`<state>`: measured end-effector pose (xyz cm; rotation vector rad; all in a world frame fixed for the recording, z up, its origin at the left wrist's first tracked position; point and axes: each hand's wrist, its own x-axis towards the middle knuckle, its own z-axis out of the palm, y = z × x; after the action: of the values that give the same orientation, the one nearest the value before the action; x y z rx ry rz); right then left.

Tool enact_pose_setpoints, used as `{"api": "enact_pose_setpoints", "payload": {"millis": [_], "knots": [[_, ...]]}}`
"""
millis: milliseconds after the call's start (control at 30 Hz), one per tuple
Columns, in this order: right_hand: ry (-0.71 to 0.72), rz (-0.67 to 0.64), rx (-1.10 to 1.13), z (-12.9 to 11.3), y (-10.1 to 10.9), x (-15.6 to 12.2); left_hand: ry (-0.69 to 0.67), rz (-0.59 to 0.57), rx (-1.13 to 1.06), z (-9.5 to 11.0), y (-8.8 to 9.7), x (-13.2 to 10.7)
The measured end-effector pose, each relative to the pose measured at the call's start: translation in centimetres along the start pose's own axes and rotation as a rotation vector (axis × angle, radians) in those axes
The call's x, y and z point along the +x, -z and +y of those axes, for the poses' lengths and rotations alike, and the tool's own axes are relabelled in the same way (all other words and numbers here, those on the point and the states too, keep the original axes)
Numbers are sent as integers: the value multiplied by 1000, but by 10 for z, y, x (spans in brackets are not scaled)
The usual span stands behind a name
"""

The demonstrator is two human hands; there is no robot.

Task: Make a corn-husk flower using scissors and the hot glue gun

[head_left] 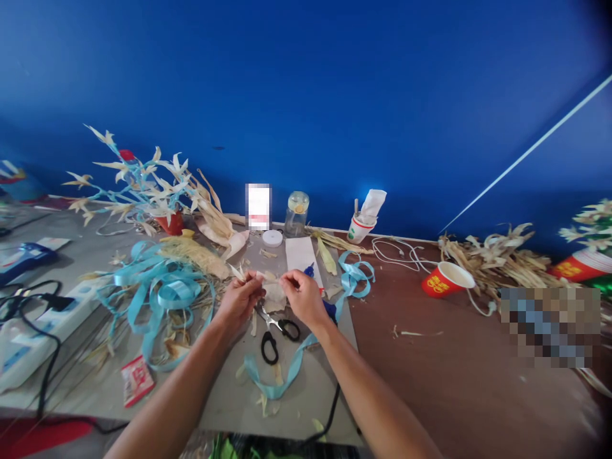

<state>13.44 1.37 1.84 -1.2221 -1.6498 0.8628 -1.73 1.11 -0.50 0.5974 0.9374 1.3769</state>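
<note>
Over the grey board, my left hand (243, 296) is closed in a pinch on a pale piece of dried corn husk (237, 273), whose tips stick out above the fingers. Close by on the right, my right hand (303, 294) has its fingertips pressed together; what they hold is too small to make out. Pale husk scraps (275, 293) lie between and below the hands. Scissors with black handles (270, 344) rest just under them, blades partly covered by scraps. A light-blue ribbon (275, 390) curls across the board and passes beneath my right wrist.
Left are a husk-flower branch in a red pot (169, 222), tangled blue ribbon (176, 293), a power strip (52, 331) and a red packet (138, 380). Behind stand a glass jar (296, 220) and a white cup (361, 228). A red paper cup (442, 280) and husks (497, 255) are right.
</note>
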Motion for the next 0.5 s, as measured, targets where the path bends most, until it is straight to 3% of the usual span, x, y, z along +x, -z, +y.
{"api": "enact_pose_setpoints", "payload": {"millis": [400,500], "knots": [[-173,263,521,6,9,8,23,-15,111,-2,-5,-3],[-198,219,577,4,8,5,-32,16,60,-2,-5,-2]]}}
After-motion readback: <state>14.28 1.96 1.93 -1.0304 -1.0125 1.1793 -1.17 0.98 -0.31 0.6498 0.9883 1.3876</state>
